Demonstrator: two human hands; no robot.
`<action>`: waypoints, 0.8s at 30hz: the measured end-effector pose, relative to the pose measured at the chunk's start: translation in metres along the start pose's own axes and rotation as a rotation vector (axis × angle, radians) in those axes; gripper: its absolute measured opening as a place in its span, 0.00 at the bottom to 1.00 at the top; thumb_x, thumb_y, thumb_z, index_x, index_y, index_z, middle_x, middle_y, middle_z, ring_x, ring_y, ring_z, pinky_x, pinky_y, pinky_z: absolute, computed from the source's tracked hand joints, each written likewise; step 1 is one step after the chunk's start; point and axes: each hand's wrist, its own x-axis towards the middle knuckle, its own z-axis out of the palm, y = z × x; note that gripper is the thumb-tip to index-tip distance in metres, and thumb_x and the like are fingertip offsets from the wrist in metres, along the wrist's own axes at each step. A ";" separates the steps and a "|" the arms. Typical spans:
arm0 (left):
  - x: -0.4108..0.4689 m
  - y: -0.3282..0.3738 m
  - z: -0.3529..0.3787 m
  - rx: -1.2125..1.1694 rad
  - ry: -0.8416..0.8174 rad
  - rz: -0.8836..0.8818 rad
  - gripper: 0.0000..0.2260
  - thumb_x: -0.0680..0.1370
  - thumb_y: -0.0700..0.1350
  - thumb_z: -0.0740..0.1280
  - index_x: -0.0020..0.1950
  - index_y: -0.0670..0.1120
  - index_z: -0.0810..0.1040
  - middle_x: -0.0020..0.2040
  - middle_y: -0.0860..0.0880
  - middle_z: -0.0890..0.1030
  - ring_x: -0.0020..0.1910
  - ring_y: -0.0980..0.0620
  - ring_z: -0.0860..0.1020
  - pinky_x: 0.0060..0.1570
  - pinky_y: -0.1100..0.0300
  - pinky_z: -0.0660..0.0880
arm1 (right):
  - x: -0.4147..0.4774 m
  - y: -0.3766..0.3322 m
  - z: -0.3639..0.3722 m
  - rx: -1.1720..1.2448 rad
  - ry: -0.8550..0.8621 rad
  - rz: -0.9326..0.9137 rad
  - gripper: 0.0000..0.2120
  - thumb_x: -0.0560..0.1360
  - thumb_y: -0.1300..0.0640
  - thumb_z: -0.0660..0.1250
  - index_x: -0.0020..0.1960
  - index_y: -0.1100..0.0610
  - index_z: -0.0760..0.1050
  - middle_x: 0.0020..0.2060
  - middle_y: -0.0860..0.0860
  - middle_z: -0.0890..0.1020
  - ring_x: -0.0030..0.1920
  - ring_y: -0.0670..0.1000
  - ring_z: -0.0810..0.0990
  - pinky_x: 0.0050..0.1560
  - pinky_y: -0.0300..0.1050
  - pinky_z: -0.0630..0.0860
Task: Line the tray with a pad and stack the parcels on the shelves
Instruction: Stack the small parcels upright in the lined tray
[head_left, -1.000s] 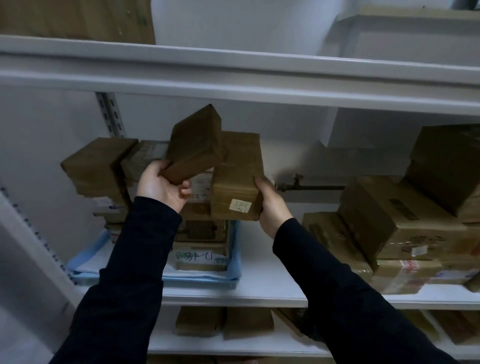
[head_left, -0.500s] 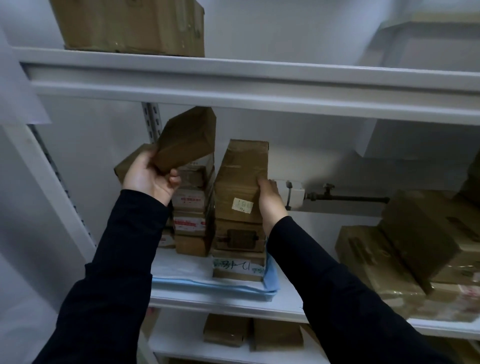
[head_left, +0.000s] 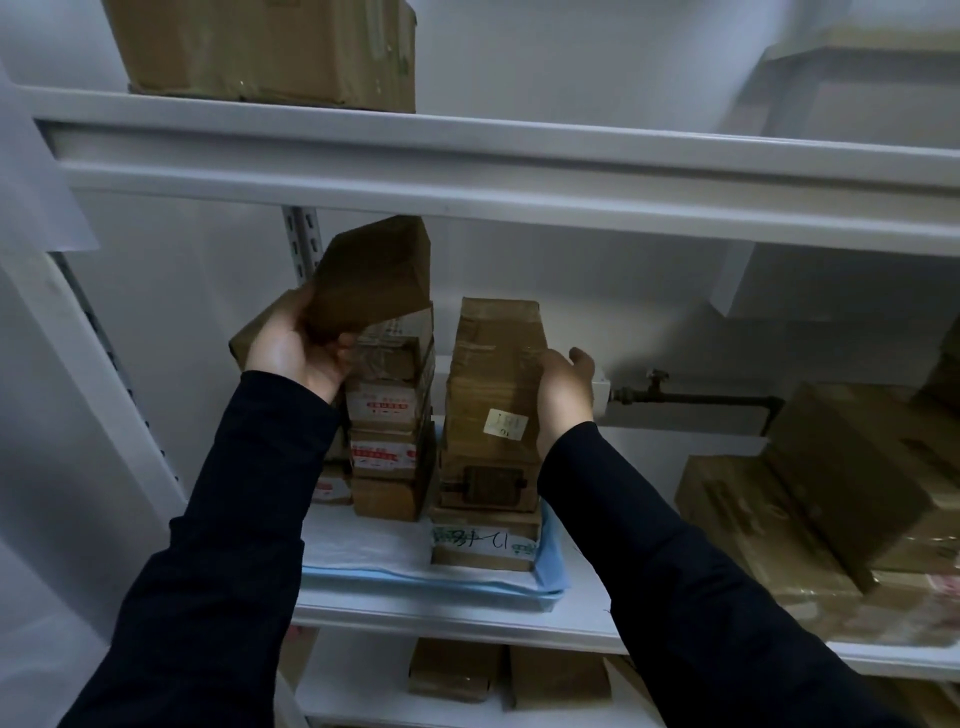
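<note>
While my left hand (head_left: 298, 353) grips a brown parcel (head_left: 371, 278) by its lower end, fingers wrapped underneath and thumb along the side, that parcel hangs tilted in the air above the left stack (head_left: 392, 421) on the middle shelf (head_left: 457, 621). I see its lower corner just above the stack's top box; whether they touch I cannot tell. My right hand (head_left: 563, 395) lies against the right side of the tall parcel (head_left: 493, 374) that tops the right stack, fingers loosely spread and curled over its upper edge, not clamped around it. That parcel stands upright, with a small pale sticker (head_left: 505, 422) on its near face. Both stacks sit in a blue tray (head_left: 441, 590) lined with a white pad (head_left: 363, 545), at the left of the shelf. More parcels (head_left: 831, 509) are piled well to the right, and a large box (head_left: 270, 49) rests on the shelf above.
</note>
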 end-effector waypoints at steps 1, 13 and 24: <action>0.000 0.004 0.001 0.006 0.029 0.030 0.08 0.79 0.49 0.61 0.50 0.45 0.74 0.41 0.48 0.75 0.27 0.55 0.72 0.23 0.67 0.70 | -0.001 -0.001 0.000 -0.014 0.017 -0.042 0.28 0.76 0.51 0.58 0.74 0.49 0.56 0.66 0.54 0.71 0.64 0.59 0.71 0.66 0.60 0.68; 0.052 0.037 -0.050 0.562 0.427 0.144 0.13 0.81 0.51 0.58 0.38 0.50 0.68 0.36 0.49 0.71 0.29 0.55 0.70 0.27 0.66 0.69 | -0.017 -0.009 0.010 -0.106 0.077 -0.275 0.15 0.76 0.54 0.61 0.62 0.45 0.67 0.57 0.47 0.71 0.61 0.53 0.72 0.69 0.58 0.64; 0.062 0.035 -0.061 0.657 0.520 0.166 0.19 0.81 0.52 0.56 0.33 0.46 0.70 0.13 0.55 0.71 0.30 0.52 0.72 0.41 0.58 0.71 | -0.032 -0.023 0.014 -0.224 0.198 -0.374 0.12 0.77 0.53 0.60 0.60 0.46 0.70 0.64 0.47 0.72 0.62 0.53 0.71 0.70 0.55 0.61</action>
